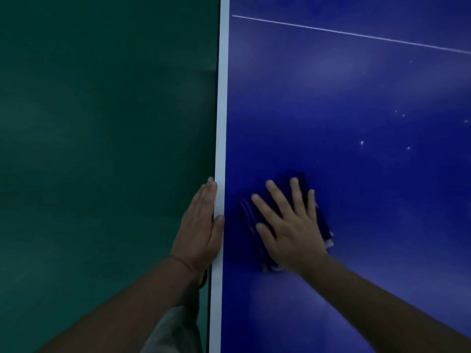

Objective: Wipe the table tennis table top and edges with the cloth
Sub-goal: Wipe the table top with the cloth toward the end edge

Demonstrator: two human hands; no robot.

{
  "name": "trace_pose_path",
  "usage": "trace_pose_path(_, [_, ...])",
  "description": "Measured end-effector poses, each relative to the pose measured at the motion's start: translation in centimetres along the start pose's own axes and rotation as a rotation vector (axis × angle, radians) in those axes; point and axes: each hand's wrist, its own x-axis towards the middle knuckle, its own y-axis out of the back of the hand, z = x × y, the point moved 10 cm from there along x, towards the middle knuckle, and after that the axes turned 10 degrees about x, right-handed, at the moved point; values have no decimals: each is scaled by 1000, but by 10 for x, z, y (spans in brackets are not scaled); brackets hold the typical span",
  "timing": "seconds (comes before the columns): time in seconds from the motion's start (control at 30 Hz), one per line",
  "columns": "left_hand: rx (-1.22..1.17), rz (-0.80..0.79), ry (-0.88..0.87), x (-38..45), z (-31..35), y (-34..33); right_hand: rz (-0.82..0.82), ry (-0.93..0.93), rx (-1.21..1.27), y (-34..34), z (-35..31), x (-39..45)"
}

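Observation:
The blue table tennis table top (356, 110) fills the right half of the head view, with a white border stripe (222, 98) along its left edge. A dark blue folded cloth (244, 225) lies on the top close to that stripe. My right hand (290, 225) presses flat on the cloth with fingers spread. My left hand (201, 225) rests against the table's left edge, fingers straight along the side and thumb on the white stripe.
Green floor (102, 149) lies left of the table edge. A thin white centre line (356, 34) crosses the top at the far side. A few small white specks (362, 143) dot the blue surface to the right of the cloth.

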Motion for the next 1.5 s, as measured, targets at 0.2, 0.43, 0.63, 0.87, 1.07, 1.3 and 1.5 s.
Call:
trace_pose_path(0.2, [8,10,81,45,-1,8,194,-522,202,44,58,120])
trace_pose_path(0.43, [38,18,84,77,-3,10,93,-51,46,31,-9,115])
trace_pose_path(0.63, [6,22,180,100,-2,20,46,-202,30,46,76,105])
trace_pose_path(0.87, [89,76,282,144,6,27,103,-165,53,57,31,197])
trace_pose_path(1.07, [126,74,282,144,4,25,-22,4,-32,49,74,129])
trace_pose_path(1.3, [230,40,307,144,2,22,113,-377,148,90,89,276])
trace_pose_path(1.5, [319,-4,284,150,5,26,4,92,-39,61,32,201])
